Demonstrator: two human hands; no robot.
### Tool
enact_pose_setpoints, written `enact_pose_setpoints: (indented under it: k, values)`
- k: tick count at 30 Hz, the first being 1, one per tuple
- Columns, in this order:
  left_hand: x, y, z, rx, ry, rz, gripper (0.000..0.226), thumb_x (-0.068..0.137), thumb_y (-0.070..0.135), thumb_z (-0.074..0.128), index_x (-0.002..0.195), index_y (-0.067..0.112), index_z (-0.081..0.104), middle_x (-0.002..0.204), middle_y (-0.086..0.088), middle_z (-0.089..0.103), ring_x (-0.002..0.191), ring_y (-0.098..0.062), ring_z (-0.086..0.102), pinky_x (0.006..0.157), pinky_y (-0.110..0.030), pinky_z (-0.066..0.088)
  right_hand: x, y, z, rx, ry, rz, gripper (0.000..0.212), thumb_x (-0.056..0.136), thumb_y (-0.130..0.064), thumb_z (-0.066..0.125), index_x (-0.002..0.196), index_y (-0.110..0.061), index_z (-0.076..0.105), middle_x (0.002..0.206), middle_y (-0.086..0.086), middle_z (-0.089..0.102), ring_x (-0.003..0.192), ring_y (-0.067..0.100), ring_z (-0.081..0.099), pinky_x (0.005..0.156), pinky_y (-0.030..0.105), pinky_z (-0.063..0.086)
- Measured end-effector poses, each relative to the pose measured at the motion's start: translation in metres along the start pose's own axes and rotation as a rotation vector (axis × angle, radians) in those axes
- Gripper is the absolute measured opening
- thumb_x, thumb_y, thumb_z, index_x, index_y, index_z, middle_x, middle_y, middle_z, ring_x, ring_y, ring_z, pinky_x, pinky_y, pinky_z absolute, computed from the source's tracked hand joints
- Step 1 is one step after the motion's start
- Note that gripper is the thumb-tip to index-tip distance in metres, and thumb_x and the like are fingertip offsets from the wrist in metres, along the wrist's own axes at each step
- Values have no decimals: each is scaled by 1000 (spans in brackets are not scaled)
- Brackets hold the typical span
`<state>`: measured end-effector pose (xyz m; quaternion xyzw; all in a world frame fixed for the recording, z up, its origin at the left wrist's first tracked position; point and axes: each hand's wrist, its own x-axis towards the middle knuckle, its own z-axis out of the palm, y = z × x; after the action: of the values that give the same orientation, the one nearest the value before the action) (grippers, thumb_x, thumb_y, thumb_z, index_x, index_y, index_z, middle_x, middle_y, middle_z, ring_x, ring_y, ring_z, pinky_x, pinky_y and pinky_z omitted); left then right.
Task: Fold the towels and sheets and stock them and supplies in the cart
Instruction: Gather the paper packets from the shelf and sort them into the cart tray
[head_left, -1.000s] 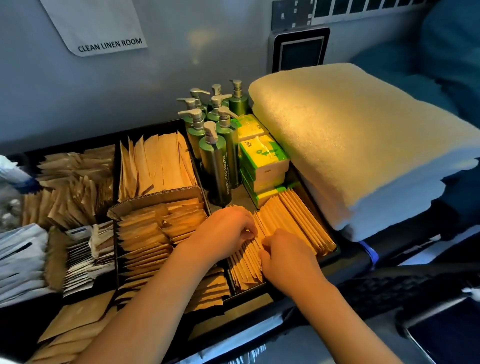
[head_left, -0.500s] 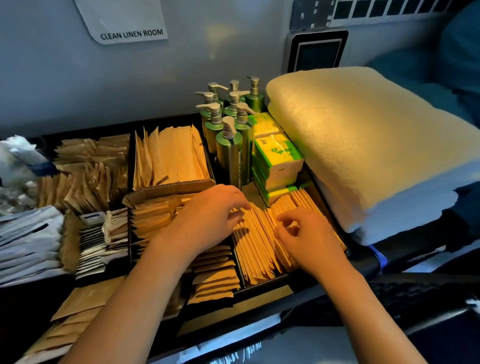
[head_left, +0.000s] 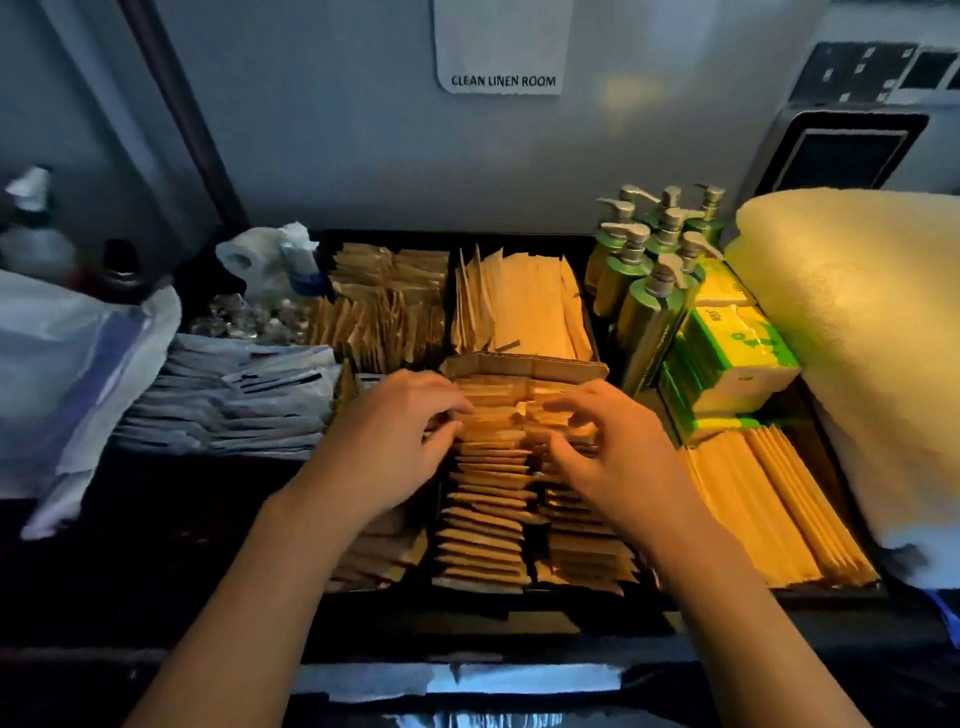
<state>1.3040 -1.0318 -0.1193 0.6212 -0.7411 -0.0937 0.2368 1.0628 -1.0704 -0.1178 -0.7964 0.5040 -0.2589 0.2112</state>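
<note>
A black divided cart tray (head_left: 478, 605) holds rows of brown paper packets (head_left: 488, 499). Both hands hover over the middle compartment. My left hand (head_left: 395, 436) curls its fingers and thumb onto the left side of the upper packets. My right hand (head_left: 618, 452) does the same from the right, fingertips on the packets. The packets under my palms are hidden. A stack of folded cream and white towels (head_left: 857, 332) lies on the cart at the right.
Green pump bottles (head_left: 644, 291) and green tissue boxes (head_left: 737, 358) stand behind long brown packets (head_left: 769, 509). White sachets (head_left: 234, 400), a toilet roll (head_left: 249, 260) and a plastic bag (head_left: 57, 353) lie to the left. A wall with a linen room sign (head_left: 501, 80) is behind.
Both hands left the long packets at the right and moved left onto the middle compartment's packets. My view swung left as well.
</note>
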Motion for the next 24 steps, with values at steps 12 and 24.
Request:
enact_pose_setpoints:
  k: [12, 24]
  values:
    - [-99, -66, -33, 5, 123, -178, 29, 92, 18, 73, 120, 26, 75, 122, 14, 67, 119, -7, 55, 103, -39, 50, 14, -78, 78, -92, -272, -310, 38, 93, -36, 70, 131, -35, 65, 132, -16, 57, 121, 5, 51, 103, 23, 42]
    - [-141, -80, -18, -66, 130, -147, 28, 93, 14, 71, 119, 24, 74, 117, 18, 62, 117, -2, 52, 95, -26, 51, 5, -110, 141, -353, -614, -320, 21, 99, -43, 54, 107, -26, 63, 104, -2, 67, 93, 21, 62, 80, 39, 55]
